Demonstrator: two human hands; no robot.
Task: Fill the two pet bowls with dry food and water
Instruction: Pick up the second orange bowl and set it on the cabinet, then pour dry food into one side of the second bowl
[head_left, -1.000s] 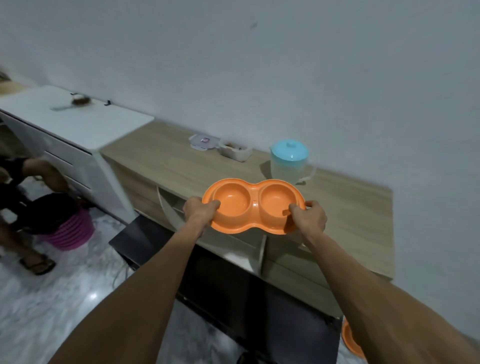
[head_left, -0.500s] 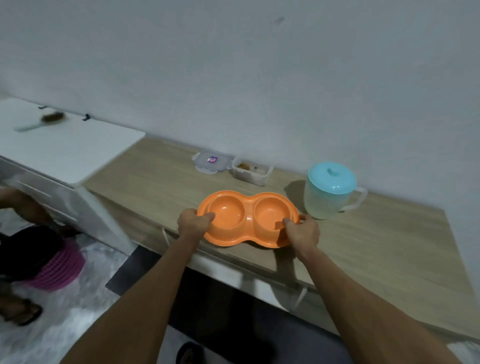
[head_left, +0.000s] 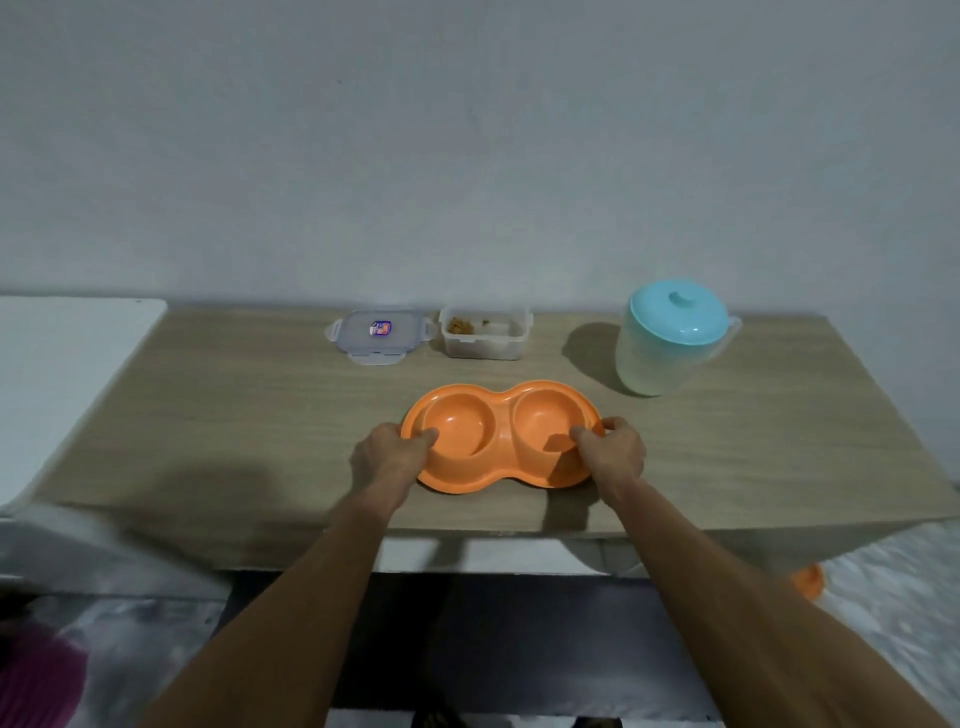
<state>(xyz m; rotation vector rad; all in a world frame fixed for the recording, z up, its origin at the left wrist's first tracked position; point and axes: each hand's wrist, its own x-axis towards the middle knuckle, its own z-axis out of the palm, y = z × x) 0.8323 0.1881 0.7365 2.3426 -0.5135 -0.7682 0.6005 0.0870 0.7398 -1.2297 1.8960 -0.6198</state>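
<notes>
An orange double pet bowl (head_left: 501, 434) rests on the wooden counter (head_left: 234, 415), both of its wells empty. My left hand (head_left: 389, 457) grips its left rim with the thumb inside the left well. My right hand (head_left: 610, 452) grips the right rim the same way. Behind the bowl stands an open clear container (head_left: 484, 332) holding some brown dry food, with its lid (head_left: 381, 335) lying flat to its left. A translucent pitcher (head_left: 670, 345) with a light blue lid stands at the back right.
A white cabinet top (head_left: 67, 364) adjoins the counter on the left. A grey wall runs behind. Below the counter edge is a dark surface (head_left: 493, 649). An orange object (head_left: 808, 582) lies on the floor at right, and a pink basket (head_left: 36, 680) at lower left.
The double bowl has come down from the air onto the counter, further in from the edge. The view has swung round to face the counter squarely.
</notes>
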